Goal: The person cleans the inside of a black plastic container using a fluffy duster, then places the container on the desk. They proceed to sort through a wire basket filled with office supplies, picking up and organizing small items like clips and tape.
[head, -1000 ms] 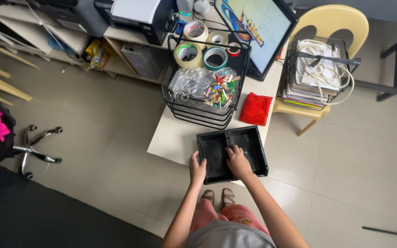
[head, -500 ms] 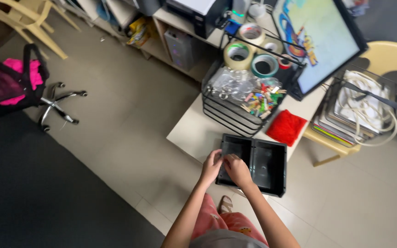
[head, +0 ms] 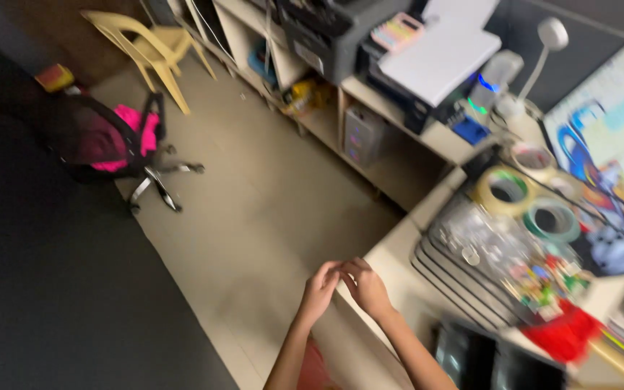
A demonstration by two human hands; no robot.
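The cream desk (head: 399,249) runs along the right, with a wire organiser rack (head: 492,271) of tape rolls and small bits. A black tray (head: 496,357) lies at its near edge, right of both hands and untouched. Left hand (head: 319,289) and right hand (head: 366,287) meet fingertip to fingertip over the desk's left corner; whether either grip pinches anything cannot be told.

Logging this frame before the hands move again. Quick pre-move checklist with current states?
1. Both hands in view: ok, left hand and right hand meet fingertip to fingertip.
2. Anything held: cannot tell, blurred.
3. Hands over the table: not ok, they sit at its edge, over the floor.
4. Black tray within view: ok, partly cut off at the bottom edge.
5. Wire rack upright: ok.
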